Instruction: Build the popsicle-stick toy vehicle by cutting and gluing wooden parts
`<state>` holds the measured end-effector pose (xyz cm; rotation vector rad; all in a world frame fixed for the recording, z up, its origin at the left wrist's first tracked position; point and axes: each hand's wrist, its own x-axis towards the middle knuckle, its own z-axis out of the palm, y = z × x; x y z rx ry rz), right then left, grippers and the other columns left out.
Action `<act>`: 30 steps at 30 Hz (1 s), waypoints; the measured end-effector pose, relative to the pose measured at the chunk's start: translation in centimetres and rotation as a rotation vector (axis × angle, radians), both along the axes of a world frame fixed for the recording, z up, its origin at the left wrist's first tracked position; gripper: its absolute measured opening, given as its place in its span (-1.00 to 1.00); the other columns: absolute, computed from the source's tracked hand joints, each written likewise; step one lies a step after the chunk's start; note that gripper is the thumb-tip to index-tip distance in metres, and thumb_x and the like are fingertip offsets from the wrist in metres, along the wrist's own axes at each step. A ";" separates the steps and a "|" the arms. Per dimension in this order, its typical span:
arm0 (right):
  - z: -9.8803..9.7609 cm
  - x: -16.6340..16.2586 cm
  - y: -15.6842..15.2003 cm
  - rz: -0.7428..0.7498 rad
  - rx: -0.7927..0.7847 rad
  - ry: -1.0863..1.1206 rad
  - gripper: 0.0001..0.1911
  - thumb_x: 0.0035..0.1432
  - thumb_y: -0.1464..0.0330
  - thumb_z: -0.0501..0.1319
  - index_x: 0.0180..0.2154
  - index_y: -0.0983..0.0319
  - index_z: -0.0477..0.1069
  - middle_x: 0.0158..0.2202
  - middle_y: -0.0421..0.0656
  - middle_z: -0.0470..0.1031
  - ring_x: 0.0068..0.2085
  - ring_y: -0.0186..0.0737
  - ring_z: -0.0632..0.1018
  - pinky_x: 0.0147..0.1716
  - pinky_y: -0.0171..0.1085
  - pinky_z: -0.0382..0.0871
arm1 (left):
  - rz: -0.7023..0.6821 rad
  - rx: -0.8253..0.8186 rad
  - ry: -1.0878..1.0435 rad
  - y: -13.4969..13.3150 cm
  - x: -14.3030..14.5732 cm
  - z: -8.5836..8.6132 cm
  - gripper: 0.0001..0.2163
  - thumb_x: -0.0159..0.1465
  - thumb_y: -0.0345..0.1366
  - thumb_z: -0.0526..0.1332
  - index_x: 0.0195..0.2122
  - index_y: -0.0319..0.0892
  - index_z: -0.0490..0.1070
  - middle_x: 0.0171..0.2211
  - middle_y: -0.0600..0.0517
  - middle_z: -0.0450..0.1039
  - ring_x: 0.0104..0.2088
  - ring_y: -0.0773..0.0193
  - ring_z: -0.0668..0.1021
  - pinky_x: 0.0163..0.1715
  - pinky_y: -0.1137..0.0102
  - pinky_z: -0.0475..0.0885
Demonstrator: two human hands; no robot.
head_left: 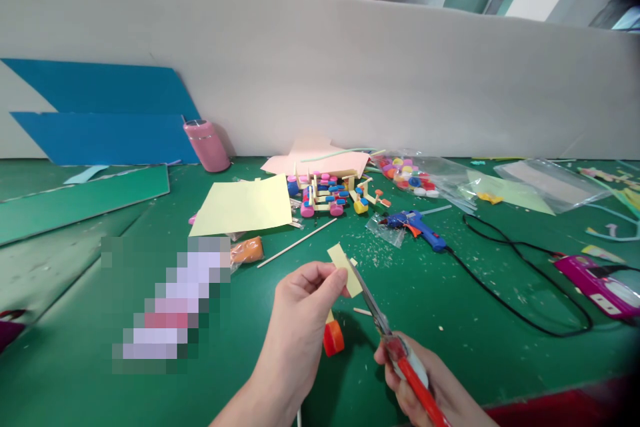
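My left hand (305, 300) pinches a small yellow paper piece (344, 267) between thumb and fingers, holding it above the green table (450, 320). My right hand (430, 387) grips red-handled scissors (395, 340), whose blades close on the paper's right edge. A red bottle cap on a short stick (333, 337) lies on the table just below my left hand.
A blue glue gun (417, 227) with a black cord lies ahead on the right. Small craft models with coloured caps (325, 197), a yellow sheet (245, 210), a pink tumbler (207, 145), bags of caps, blue boards and a magenta device (597, 283) surround the spot. Paper scraps litter the table.
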<state>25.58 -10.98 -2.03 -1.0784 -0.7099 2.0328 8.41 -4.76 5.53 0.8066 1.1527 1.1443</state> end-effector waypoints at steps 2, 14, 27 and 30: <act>-0.1 -0.1 -0.2 -0.008 0.028 -0.002 -0.53 -0.35 0.13 0.43 -0.35 0.18 0.39 -0.54 -0.26 0.35 -0.55 -0.36 0.43 -0.52 -0.35 0.35 | -0.006 0.004 -0.004 0.0 0.0 0.0 -0.86 0.06 -0.32 0.27 -0.60 -0.23 0.41 -0.62 0.12 0.35 -0.53 0.43 0.35 -0.49 0.53 0.22; -0.8 -0.4 -0.5 -0.115 -0.035 0.015 -0.58 -0.15 0.06 0.33 -0.32 0.20 0.38 -0.58 -0.29 0.27 -0.63 -0.48 0.30 -0.68 -0.49 0.15 | -0.029 -0.025 -0.026 0.0 0.0 -0.1 -0.84 0.06 -0.29 0.27 -0.60 -0.22 0.38 -0.61 0.12 0.30 -0.51 0.41 0.31 -0.47 0.52 0.21; 2.8 -1.7 1.8 -0.552 0.307 -0.323 -0.57 -0.20 0.18 0.38 -0.25 0.18 0.35 -0.44 -0.19 0.43 -0.58 -0.40 0.38 -0.71 -0.45 0.20 | -0.353 -0.005 0.215 -1.7 0.4 -0.6 -0.72 0.12 -0.14 0.16 -0.63 -0.21 0.27 -0.66 0.15 0.12 -0.60 0.42 0.15 -0.60 0.51 0.05; 4.2 -2.3 2.4 -0.486 0.394 -0.308 -0.67 -0.10 0.23 0.33 -0.28 0.17 0.34 -0.42 -0.21 0.44 -0.44 -0.31 0.47 -0.50 -0.38 0.37 | -0.405 0.040 0.306 -2.0 0.4 -0.7 -0.71 0.12 -0.15 0.13 -0.64 -0.20 0.24 -0.67 0.14 0.12 -0.60 0.40 0.15 -0.60 0.50 0.06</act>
